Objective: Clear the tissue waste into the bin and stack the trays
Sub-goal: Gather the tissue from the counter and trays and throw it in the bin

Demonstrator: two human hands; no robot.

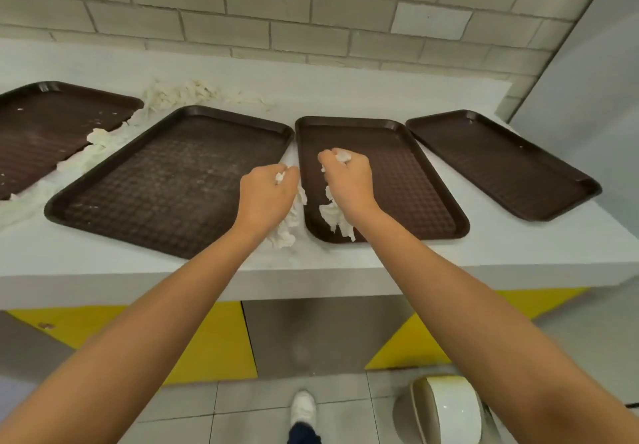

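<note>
Two fists [268, 189] [347, 174], four trays [173, 180] [377, 177] [501, 163] [45, 132]

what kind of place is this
Probably a canteen or fast-food tray-return counter: brown serving trays on a white counter, used tissue strewn between them, a swing-lid bin below.

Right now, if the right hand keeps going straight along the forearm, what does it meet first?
Likely the far rim of the second-from-right tray below the right hand, then bare counter and tiled wall. Height unclear.
</note>
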